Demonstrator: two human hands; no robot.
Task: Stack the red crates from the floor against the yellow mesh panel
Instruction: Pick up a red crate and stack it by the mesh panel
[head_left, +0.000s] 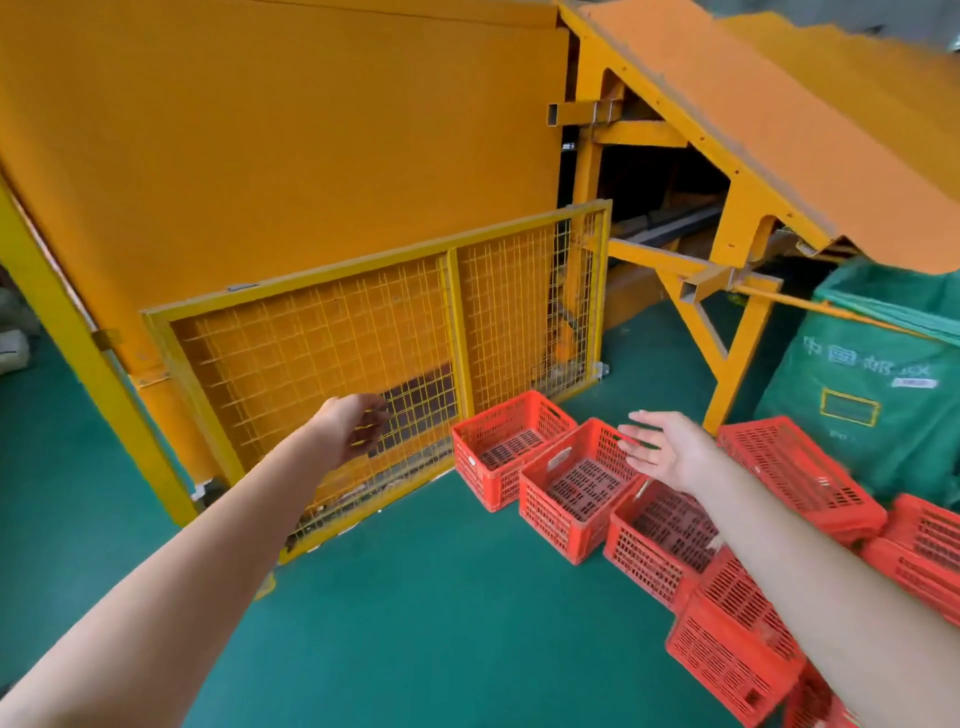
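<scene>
Several red slotted plastic crates lie on the green floor to the right. One crate (506, 447) stands upright beside the yellow mesh panel (322, 364), and a second crate (574, 491) touches it on the near side. A third crate (660, 540) follows, partly under my right forearm. More crates (800, 470) lie tilted or heaped further right. My left hand (353, 423) hovers in front of the mesh with fingers loosely curled, holding nothing. My right hand (662, 447) is stretched out above the second crate, fingers spread, holding nothing.
A large orange-yellow machine housing (291, 156) rises behind the mesh panel, with a sloped chute frame (737, 208) to the right. A green fabric mail bag (878, 384) stands at the far right. Bare green floor (441, 623) lies between me and the panel.
</scene>
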